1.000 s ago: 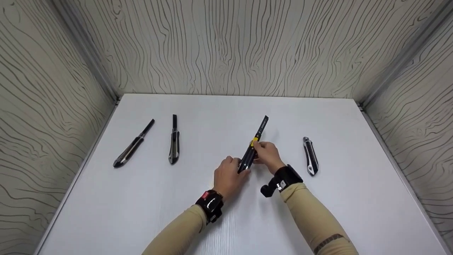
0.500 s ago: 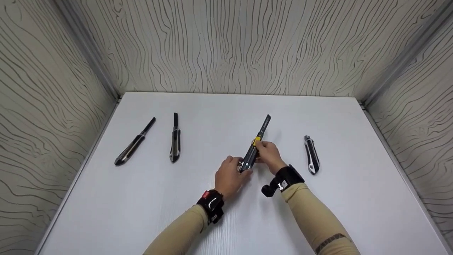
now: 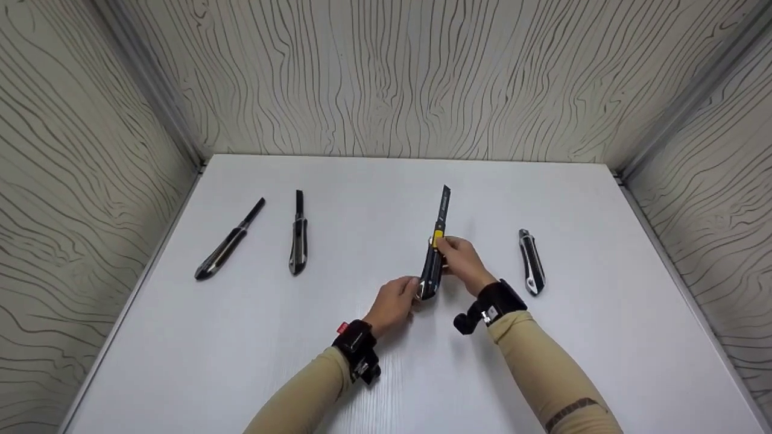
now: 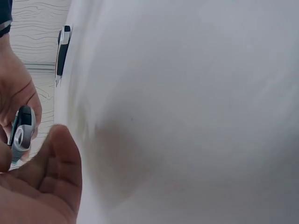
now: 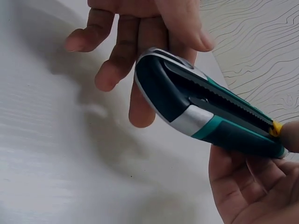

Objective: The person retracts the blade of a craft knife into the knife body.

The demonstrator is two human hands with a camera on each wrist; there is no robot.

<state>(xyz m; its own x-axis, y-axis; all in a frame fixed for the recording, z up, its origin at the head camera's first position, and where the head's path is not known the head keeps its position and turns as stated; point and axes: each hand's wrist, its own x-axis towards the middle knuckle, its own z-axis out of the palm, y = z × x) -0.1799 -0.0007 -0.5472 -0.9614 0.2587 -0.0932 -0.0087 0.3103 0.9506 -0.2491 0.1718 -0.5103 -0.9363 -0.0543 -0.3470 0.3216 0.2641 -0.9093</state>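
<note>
A utility knife [image 3: 432, 271] with a dark body, green and silver trim and a yellow slider [image 3: 438, 238] stands off the table, its long black blade [image 3: 444, 205] extended away from me. My right hand [image 3: 464, 262] holds it, thumb at the slider and fingers under the body, as the right wrist view shows. My left hand [image 3: 392, 304] is at the knife's butt end [image 5: 161, 88]; its fingers hang loosely spread and do not wrap round the body. Whether a fingertip touches the butt is unclear. In the left wrist view the butt lies partly behind my left hand [image 4: 46, 182].
Two utility knives with blades out, a slanted one [image 3: 223, 250] and an upright one [image 3: 298, 241], lie at the left of the white table [image 3: 362, 193]. Another knife [image 3: 532, 265], no blade showing, lies at the right. Wood-patterned walls [image 3: 386, 78] surround the table.
My left hand has loosened from the knife's butt and drawn slightly down. My right hand has turned the knife more upright, its blade tip swinging left. The other knives stay put.
</note>
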